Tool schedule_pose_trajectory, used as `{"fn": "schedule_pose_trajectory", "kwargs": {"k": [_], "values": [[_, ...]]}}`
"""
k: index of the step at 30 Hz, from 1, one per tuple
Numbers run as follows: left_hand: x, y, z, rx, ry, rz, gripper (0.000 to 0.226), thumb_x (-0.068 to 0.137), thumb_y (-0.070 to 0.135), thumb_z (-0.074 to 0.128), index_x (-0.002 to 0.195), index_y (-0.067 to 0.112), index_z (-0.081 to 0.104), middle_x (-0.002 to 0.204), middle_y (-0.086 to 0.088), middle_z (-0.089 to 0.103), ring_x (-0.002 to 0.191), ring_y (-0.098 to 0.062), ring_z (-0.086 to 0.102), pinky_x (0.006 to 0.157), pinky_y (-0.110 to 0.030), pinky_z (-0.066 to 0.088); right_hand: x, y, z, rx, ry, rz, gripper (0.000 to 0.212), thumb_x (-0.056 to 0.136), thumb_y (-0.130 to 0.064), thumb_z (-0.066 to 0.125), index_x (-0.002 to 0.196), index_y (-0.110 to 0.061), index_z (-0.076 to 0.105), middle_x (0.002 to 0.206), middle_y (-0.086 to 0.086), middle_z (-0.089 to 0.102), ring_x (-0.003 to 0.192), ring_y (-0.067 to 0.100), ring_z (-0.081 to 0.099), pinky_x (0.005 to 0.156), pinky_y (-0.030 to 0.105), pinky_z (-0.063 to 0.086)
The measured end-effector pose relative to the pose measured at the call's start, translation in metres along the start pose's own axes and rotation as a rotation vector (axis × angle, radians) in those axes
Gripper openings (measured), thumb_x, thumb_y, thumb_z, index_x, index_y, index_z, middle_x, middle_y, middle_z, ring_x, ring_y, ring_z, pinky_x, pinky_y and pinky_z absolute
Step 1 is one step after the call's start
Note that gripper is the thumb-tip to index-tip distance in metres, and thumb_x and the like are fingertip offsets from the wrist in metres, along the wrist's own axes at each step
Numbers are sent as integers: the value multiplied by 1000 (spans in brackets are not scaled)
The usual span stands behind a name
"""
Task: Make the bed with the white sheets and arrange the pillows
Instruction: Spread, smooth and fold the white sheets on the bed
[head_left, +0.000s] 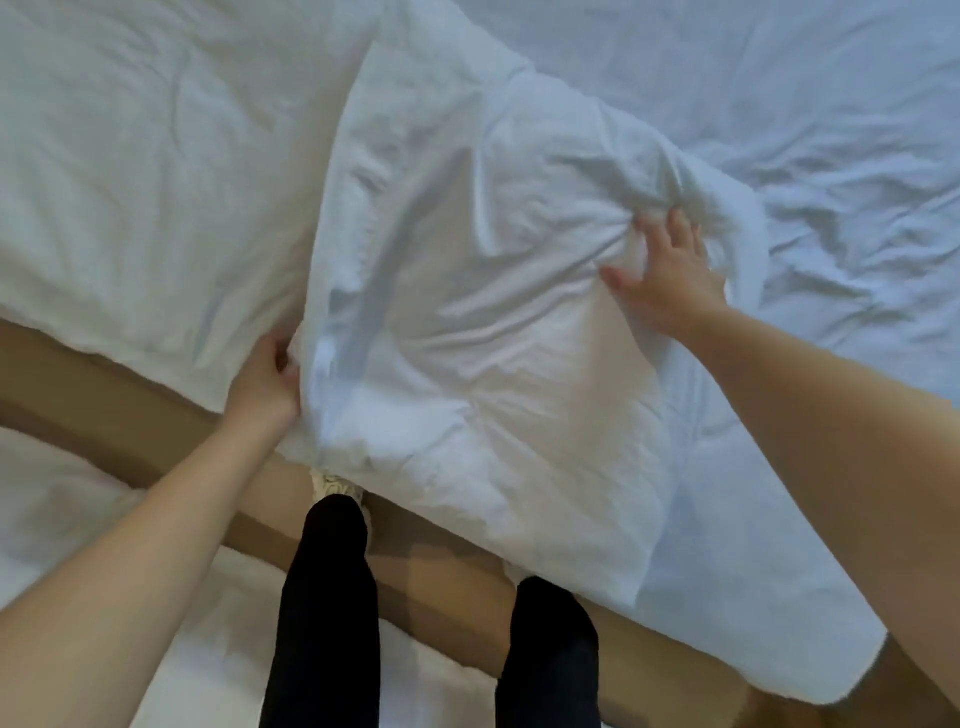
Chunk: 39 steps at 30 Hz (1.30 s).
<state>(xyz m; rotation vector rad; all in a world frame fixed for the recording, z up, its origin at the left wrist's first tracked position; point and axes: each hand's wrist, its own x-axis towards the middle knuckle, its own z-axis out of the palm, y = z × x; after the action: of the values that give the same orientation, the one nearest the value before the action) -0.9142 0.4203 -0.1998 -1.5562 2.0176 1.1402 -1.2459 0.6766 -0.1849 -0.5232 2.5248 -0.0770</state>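
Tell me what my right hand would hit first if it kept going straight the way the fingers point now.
The right hand already lies spread on the pillow, fingers aimed up-left. Going on, it would likely slide over more of the bunched pillowcase toward the pillow's far end; depth there is hard to judge.

left hand (265, 376) grips pillow (467, 338) edge | right hand (662, 275) spread flat on it

From my view both arms are bare and stretched forward. My left hand (265, 376) is curled closed, fingers pinched tight, wrist bent inward. My right hand (662, 275) is flat, fingers spread wide, palm down. Legs in black below.
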Motion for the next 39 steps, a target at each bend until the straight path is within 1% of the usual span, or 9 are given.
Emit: {"fn": "schedule_pose_trajectory", "kwargs": {"k": [6, 11, 14, 17, 20, 27, 32, 36, 39], "values": [[-112, 4, 65, -967, 405, -354, 97, 64, 81, 59, 140, 23, 40, 130, 7, 55, 120, -22, 55, 104, -50, 43, -12, 17, -5, -60, -128, -127, 65, 89, -54, 55, 147, -35, 33, 162, 3, 11, 149, 28, 11, 114, 59, 22], [-151, 26, 159, -1398, -11, -585, 99, 60, 68, 79, 140, 21, 46, 123, -1, 66, 107, -20, 66, 80, -37, 58, 19, 28, -29, -58, -62, -164, 38, 90, -59, 52, 112, -31, 65, 164, -2, 6, 151, 23, -1, 115, 61, 9], [-153, 45, 193, -1467, -117, -572, 67, 72, 58, 72, 128, 24, 60, 118, 1, 70, 109, -20, 65, 98, -45, 50, 52, 24, -34, -46, -40, -120, 44, 85, -66, 53, 82, -22, 59, 160, 2, 23, 149, 26, 13, 115, 61, 10], [-167, 50, 213, -1516, -248, -546, 56, 77, 56, 62, 123, 23, 62, 116, -2, 71, 111, -22, 65, 102, -45, 45, 80, 31, -39, 180, -7, -33, 64, 72, -75, 57, 107, -22, 48, 120, 0, 56, 126, 31, 49, 112, 50, 29], [-182, 49, 227, -1574, -331, -601, 53, 80, 58, 55, 116, 20, 64, 112, -7, 72, 109, -25, 65, 97, -47, 46, 91, 41, -48, 216, -141, -43, 95, 79, -78, 52, 150, -20, 27, 149, 6, 42, 137, 27, 40, 112, 36, 31], [-178, 73, 226, -1512, -324, -581, 55, 76, 64, 58, 111, 23, 65, 102, -6, 75, 103, -28, 66, 92, -48, 49, 92, 66, -73, 80, -351, 11, 99, 74, -84, 45, 144, -13, 45, 148, 10, 45, 133, 29, 44, 111, 40, 31], [-192, 78, 234, -1424, -436, -564, 55, 81, 66, 50, 113, 24, 66, 107, -6, 74, 103, -25, 68, 96, -47, 48, 76, 97, -88, -144, -233, 110, 107, 79, -84, 37, 147, -1, 35, 152, 20, 36, 137, 37, 37, 110, 41, 28], [-223, 74, 273, -1408, -581, -622, 76, 70, 70, 67, 127, 22, 59, 117, -5, 70, 111, -24, 65, 106, -48, 42, 59, 139, -78, -193, -234, 129, 156, 33, -109, 20, 146, -3, 41, 148, 24, 41, 135, 40, 40, 110, 43, 29], [-225, 72, 285, -1411, -567, -608, 86, 61, 69, 77, 132, 24, 56, 121, -1, 69, 115, -21, 63, 109, -46, 40, 46, 137, -56, -31, -62, 104, 93, 85, -75, 43, 154, -17, 23, 155, 18, 31, 140, 37, 32, 114, 47, 24]]}}
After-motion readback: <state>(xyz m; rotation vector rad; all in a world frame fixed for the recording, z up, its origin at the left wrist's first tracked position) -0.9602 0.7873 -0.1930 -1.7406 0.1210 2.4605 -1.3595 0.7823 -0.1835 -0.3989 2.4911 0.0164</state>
